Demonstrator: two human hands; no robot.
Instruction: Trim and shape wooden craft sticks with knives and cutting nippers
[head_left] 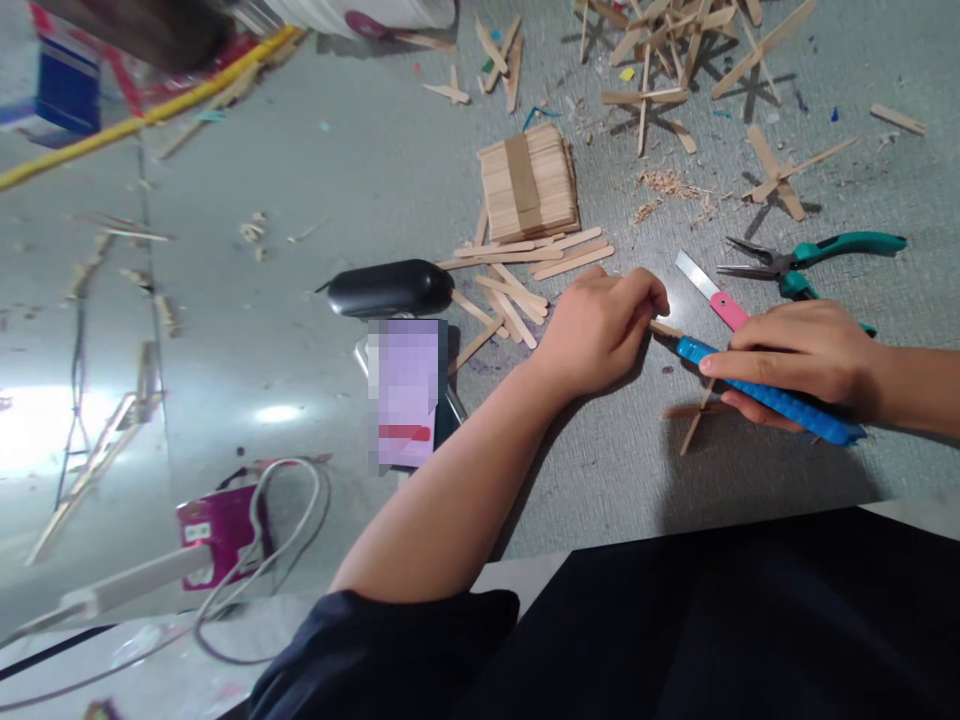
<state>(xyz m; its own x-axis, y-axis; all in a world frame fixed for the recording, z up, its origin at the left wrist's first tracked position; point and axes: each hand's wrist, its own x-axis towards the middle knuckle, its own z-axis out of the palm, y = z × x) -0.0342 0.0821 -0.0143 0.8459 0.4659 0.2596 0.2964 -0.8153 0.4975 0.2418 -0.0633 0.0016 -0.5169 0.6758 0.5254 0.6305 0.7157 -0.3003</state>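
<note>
My right hand [806, 355] is wrapped round a blue ridged cutter knife [780, 400], its front end pointing at my left hand. The knife's blade cannot be made out clearly. My left hand [600, 325] rests on the table with its fingers curled in a pinch. From these fingers a short end of a wooden craft stick [664, 328] sticks out, close to the front of the blue knife. Just beyond lies a pink cutter [727, 310] with its blade out; its rear is hidden by my right hand. Crossed sticks [701, 410] stand below the blue knife.
Green-handled pliers [795, 262] lie beyond my right hand. A banded stack of craft sticks [529, 185] and loose sticks [514, 300] are beyond my left. A phone [407, 395] and black case [390, 288] sit leftward. Stick assemblies [675, 40] and shavings [664, 185] lie at the back.
</note>
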